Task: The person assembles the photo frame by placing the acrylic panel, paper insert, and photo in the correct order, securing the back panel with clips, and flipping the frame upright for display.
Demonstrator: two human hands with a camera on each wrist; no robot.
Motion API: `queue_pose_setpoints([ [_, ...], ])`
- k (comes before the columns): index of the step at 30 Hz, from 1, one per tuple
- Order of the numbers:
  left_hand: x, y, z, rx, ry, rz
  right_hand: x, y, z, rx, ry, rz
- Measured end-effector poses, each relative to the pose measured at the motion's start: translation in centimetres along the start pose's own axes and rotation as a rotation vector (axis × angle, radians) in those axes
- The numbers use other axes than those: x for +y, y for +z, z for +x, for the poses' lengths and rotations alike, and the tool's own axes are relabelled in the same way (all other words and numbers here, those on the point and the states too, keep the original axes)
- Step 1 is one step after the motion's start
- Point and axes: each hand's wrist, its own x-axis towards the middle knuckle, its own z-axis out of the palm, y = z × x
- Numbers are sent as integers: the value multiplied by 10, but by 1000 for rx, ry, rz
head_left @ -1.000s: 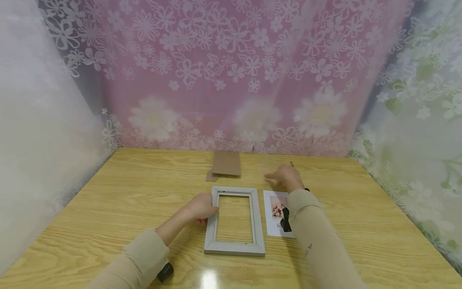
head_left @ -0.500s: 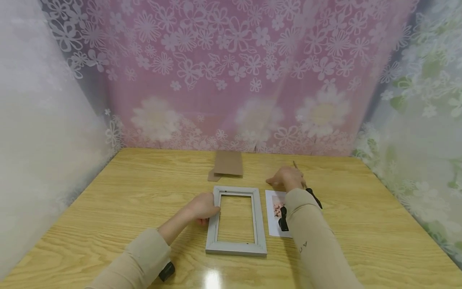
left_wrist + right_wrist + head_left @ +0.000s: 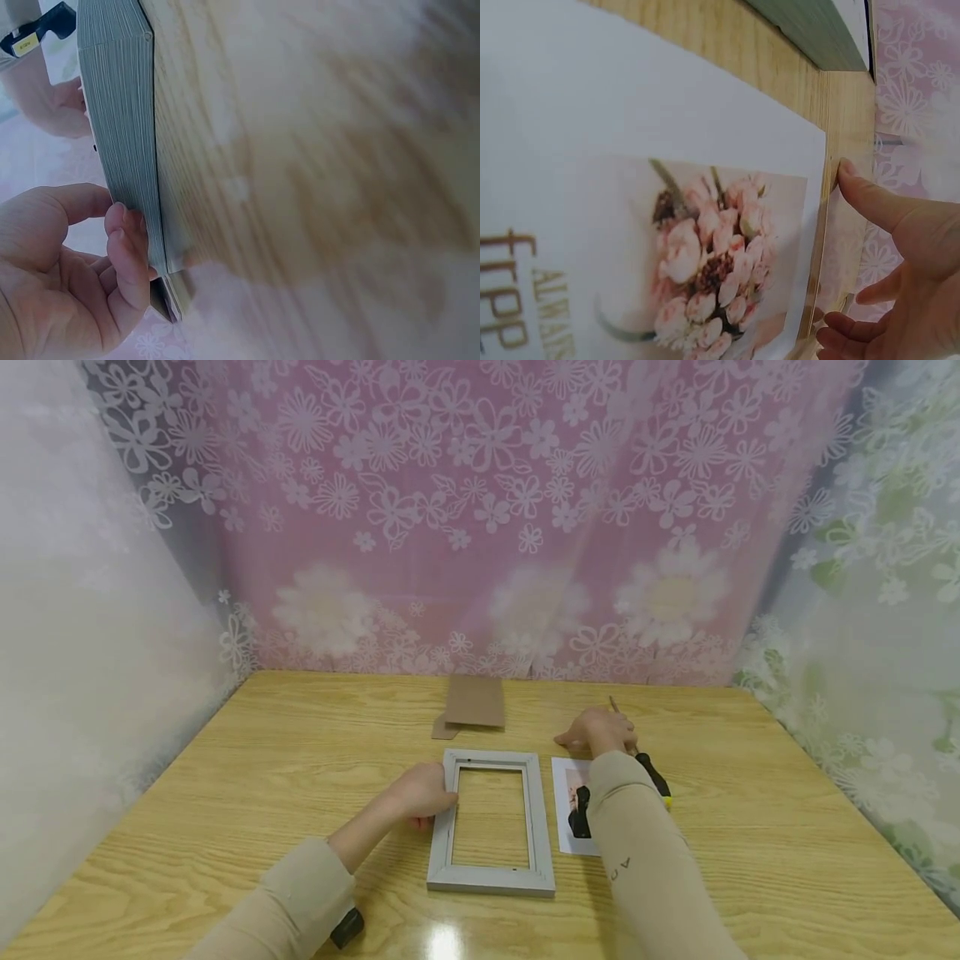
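Observation:
A grey picture frame [image 3: 491,881] lies on the table in the head view. My left hand [image 3: 420,789] grips its left side, thumb over the edge. The left wrist view has the curled fingers [image 3: 129,259] against the frame's ridged side [image 3: 124,135]. Right of the frame lies a white print [image 3: 682,112] with pink flowers and lettering, partly under my right forearm. Past the print's far edge, my right hand [image 3: 600,731] holds a thin clear pane [image 3: 834,244] between thumb and bent fingers. The pane shows mainly by its edge and reflections.
A screwdriver [image 3: 651,768] with a black handle and yellow end lies just right of the right hand. Brown backing board [image 3: 476,700] with a small flap [image 3: 444,727] lies at the table's back. A flowered curtain [image 3: 450,568] hangs behind the table [image 3: 300,735].
My right hand has shifted slightly right and nearer, while its forearm has swung left. More of the screwdriver shows, now including its yellow end. The left hand stays on the frame.

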Motion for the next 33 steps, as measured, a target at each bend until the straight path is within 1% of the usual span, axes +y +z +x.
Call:
queue_pose_setpoints([
  [4,0,1,0,4,-2,-5,-1,2,1,22,23,-54],
  [10,0,2,0,1,-12,-4,-1,3,2,9,34,-90],
  [14,1,0,1,5,-9,5,1,1,1,-7,38,-68],
  [23,0,1,4,-2,-5,14,2,-3,-1,-40,87,25],
  [27,0,0,3,2,-9,17,2,-2,0,-47,96,35],
  [33,1,0,2,8,-22,18,2,1,-1,-18,103,69],
])
